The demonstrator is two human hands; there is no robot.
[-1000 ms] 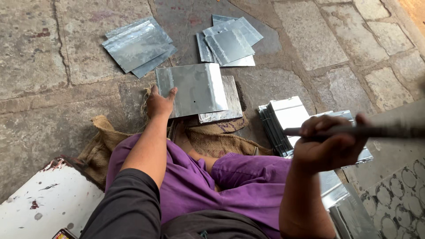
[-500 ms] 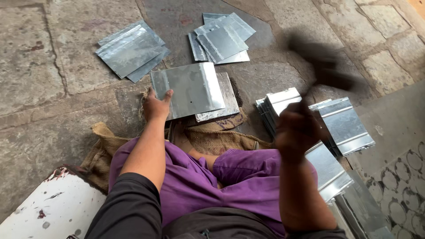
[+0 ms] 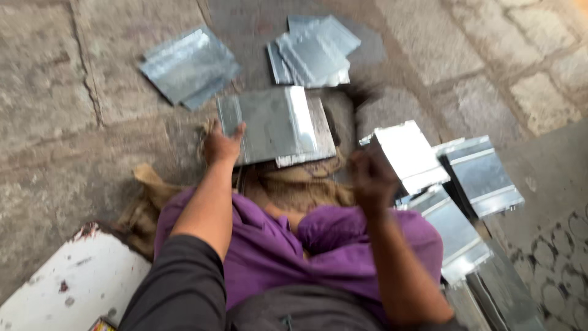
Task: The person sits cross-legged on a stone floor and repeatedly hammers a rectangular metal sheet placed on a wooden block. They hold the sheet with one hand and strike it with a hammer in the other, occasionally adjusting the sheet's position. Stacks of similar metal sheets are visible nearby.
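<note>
My left hand [image 3: 222,144] presses down the left edge of a flat grey metal sheet [image 3: 275,122], which lies on top of another sheet over a burlap sack [image 3: 288,184] in front of my purple-clad legs. To the right of that sheet my right hand [image 3: 372,178] is closed on a long dark tool. The tool shows only as a dark blur [image 3: 360,101] by the sheet's right edge.
More metal sheets lie in piles on the stone floor: one at upper left [image 3: 187,64], one at top centre [image 3: 315,52], and folded ones stacked at the right [image 3: 481,175]. A white chipped object [image 3: 67,282] sits at lower left.
My right hand has swung the tool down from a raised position at the right toward the right edge of the sheet. The left hand has stayed on the sheet's left edge.
</note>
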